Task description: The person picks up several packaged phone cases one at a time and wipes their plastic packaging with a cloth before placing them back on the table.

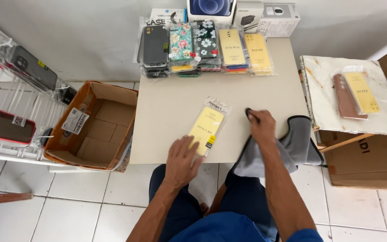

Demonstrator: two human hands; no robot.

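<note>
Table point(269, 85): beige top carrying all items.
Cloth point(292, 145): grey, draped over front right edge.
Packaged case point(208, 126): yellow, flat near front edge.
Left hand point(182, 159): open grip, fingertips pinning package; keep pressure flat.
Right hand point(261, 125): closed grip on cloth; wipe beside package.

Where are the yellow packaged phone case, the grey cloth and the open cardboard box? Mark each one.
yellow packaged phone case point(208, 124), head view, middle of its yellow card.
grey cloth point(297, 142), head view, the fold hanging over the table edge.
open cardboard box point(108, 117), head view, its bare inner bottom.
</note>
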